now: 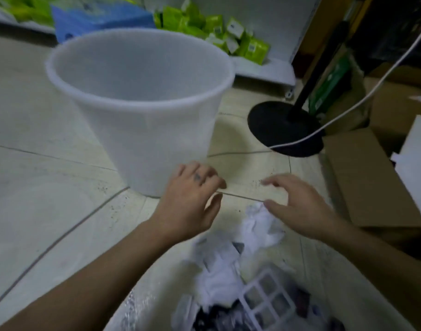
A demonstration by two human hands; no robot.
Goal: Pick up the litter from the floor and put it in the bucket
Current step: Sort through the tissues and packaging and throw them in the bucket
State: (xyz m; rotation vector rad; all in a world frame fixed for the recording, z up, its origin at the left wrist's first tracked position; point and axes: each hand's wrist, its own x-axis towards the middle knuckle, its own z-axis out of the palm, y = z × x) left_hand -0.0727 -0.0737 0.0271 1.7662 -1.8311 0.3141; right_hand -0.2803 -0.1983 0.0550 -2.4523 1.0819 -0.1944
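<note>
A white translucent bucket [142, 99] stands upright on the tiled floor, its inside looking bare. A heap of litter [231, 263] lies near me: crumpled white paper, a white plastic grid piece [267, 299] and dark scraps. My left hand [192, 201] hovers just in front of the bucket's base, fingers curled apart, holding nothing. Hovering above the far end of the crumpled paper [257, 223], my right hand [300, 206] has its fingers spread and is also empty. The view is blurred by motion.
A black round stand base [283, 130] with a pole and a white cable [348, 111] sits right of the bucket. Cardboard boxes [372, 177] line the right side. Green packets [216, 27] and a blue bag [97, 17] lie on a low white shelf behind.
</note>
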